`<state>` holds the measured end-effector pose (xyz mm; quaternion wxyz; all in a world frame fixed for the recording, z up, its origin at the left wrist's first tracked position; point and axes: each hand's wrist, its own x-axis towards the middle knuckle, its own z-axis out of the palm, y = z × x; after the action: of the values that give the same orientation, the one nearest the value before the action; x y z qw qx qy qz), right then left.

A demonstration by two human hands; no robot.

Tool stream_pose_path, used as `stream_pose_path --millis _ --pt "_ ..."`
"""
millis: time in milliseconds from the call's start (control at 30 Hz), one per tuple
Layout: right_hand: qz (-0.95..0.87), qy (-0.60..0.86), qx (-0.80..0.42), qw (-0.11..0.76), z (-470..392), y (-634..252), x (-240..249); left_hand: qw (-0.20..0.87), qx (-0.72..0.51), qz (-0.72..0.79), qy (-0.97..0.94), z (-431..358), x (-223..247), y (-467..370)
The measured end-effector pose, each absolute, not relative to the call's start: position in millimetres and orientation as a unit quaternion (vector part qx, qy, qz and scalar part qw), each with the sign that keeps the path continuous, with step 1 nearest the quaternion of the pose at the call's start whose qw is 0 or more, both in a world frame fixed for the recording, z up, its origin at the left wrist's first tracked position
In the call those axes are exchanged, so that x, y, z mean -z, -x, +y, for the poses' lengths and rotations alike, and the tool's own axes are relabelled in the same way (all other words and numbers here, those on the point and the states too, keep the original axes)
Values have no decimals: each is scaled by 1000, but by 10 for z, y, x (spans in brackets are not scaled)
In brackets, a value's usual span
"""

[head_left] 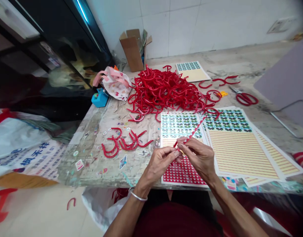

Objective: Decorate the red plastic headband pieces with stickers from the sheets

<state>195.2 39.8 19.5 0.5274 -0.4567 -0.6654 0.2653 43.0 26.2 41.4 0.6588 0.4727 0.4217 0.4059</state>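
Note:
Over a sticker sheet [175, 172] with rows of red shapes, my two hands meet with fingertips pinched close together. My left hand [162, 161] is closed on a small red piece, mostly hidden by the fingers. Closed too, my right hand [201, 156] grips a thin red strip [197, 126] with a pale toothed edge, which slants up and away to the right. To the left lie several red U-shaped pieces [110, 149]. Behind the sheet is a large tangled heap of such red curved pieces [166, 90].
More sticker sheets [242, 151] overlap on the right, and another sheet [192, 70] lies behind the heap. Red-handled scissors [246, 98] rest at the right. A cardboard box [132, 52], a patterned cloth bag [118, 85] and a blue object [100, 98] stand toward the back left.

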Motion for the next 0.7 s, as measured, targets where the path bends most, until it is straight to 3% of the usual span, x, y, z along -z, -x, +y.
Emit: stream_pose_path --millis 700 --pt "-521 510 -423 538 443 -1939 -154 620 -412 477 -468 106 -365 -570"
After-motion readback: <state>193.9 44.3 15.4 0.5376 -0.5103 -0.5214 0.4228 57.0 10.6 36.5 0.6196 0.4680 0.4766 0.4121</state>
